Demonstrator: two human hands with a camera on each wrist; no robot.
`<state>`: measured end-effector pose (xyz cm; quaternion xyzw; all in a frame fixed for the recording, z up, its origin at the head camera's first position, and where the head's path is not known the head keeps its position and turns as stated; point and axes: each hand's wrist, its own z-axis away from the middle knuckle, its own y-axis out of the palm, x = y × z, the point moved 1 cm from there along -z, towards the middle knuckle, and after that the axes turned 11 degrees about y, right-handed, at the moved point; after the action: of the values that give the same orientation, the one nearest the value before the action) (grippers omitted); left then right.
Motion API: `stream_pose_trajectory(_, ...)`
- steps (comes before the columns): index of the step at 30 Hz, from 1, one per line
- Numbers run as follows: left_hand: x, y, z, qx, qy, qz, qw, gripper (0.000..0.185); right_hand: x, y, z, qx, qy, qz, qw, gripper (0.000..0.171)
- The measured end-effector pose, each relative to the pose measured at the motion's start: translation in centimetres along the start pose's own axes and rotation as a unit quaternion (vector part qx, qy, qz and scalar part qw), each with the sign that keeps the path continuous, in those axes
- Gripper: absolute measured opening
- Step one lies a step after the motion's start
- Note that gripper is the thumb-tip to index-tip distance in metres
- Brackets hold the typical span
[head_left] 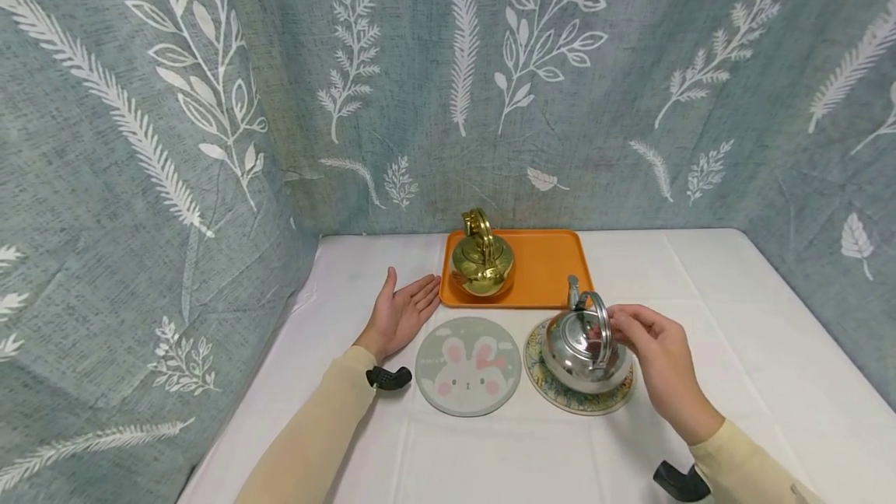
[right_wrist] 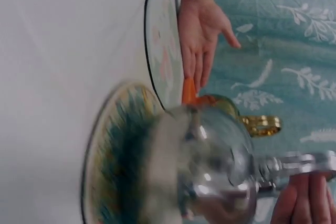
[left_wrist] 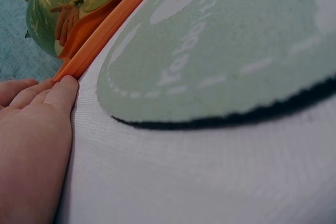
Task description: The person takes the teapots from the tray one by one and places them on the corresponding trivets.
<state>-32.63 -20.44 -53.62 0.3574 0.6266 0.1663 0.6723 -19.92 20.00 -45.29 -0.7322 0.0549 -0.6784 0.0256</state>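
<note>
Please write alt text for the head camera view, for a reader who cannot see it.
A person's right hand grips the handle of a silver kettle sitting on a patterned round mat. The left hand rests open on the white table, beside a rabbit mat and an orange tray holding a gold kettle.
</note>
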Motion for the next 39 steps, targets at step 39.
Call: stream_pose_trajectory(39, 0.2, -0.7, 0.3, 0.014, 0.003, 0.005, 0.9999, 0.106, 10.5, 3.3, -9.8, 0.175, 0.108, -0.099, 0.974, 0.075)
